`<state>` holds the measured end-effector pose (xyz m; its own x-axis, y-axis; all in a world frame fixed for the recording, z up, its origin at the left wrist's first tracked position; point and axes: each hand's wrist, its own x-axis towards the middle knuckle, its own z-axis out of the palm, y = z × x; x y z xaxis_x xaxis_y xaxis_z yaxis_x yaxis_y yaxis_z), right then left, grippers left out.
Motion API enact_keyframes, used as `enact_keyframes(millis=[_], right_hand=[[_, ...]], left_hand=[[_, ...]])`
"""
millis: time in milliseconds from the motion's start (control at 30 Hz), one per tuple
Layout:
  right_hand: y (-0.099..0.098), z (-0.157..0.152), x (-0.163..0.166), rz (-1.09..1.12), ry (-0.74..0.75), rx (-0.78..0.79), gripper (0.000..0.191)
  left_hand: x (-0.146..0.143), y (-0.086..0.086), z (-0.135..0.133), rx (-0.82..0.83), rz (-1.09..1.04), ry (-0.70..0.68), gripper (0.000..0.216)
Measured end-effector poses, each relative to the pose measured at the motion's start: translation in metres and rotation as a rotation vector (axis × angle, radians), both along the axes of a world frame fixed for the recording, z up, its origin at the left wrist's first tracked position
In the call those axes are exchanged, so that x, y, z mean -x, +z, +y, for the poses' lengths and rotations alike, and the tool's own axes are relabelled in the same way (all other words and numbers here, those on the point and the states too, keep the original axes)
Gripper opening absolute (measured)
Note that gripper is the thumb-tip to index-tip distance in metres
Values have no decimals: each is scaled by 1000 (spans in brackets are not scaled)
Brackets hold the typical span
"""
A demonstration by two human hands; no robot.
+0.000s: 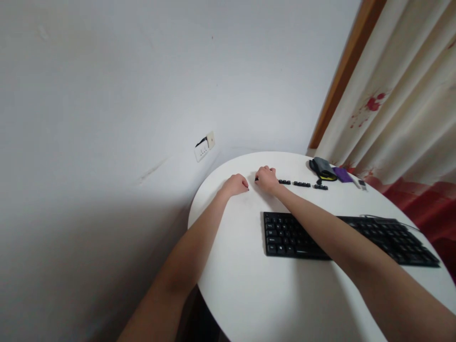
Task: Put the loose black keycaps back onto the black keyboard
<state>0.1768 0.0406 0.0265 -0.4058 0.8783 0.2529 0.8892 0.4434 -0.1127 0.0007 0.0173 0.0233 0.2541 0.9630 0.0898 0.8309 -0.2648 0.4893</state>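
Observation:
My left hand rests on the white round table with its fingers curled closed. A tiny dark speck shows at its fingertips; what they hold, if anything, I cannot make out. Just to the right, my right hand is bent over the table, its fingers closed at a small black keycap. From there a row of black keycaps runs rightward in short groups: one group beside my right hand, a middle group and a far group. Nearer to me lies a black keyboard, partly covered by my right forearm.
Toward the table's back right are a grey and black pouch, a purple item and a small white object. A wall with a socket borders the left side. A patterned curtain hangs at right.

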Motion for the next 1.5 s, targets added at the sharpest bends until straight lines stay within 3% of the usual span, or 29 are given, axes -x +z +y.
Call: enact_keyframes(millis=[267,433,600,900,1500], right_hand=[[4,-54,-40,143,158,74,16],[-6,-98,-80,502,126,146,13],[-15,-126,-97,690,107,237,14],[-13,-136,-96,663,206,248,19],[-20,-136,-96,612,190,199,20]], left_hand=[[-19,19,-18,3,-73,-78,17],[-28,31,-36,267,-252,-345,25],[-37,31,-47,468,-224,-505,28],[-43,31,-51,558,-219,-512,35],[-42,37,-52,463,-136,-559,30]])
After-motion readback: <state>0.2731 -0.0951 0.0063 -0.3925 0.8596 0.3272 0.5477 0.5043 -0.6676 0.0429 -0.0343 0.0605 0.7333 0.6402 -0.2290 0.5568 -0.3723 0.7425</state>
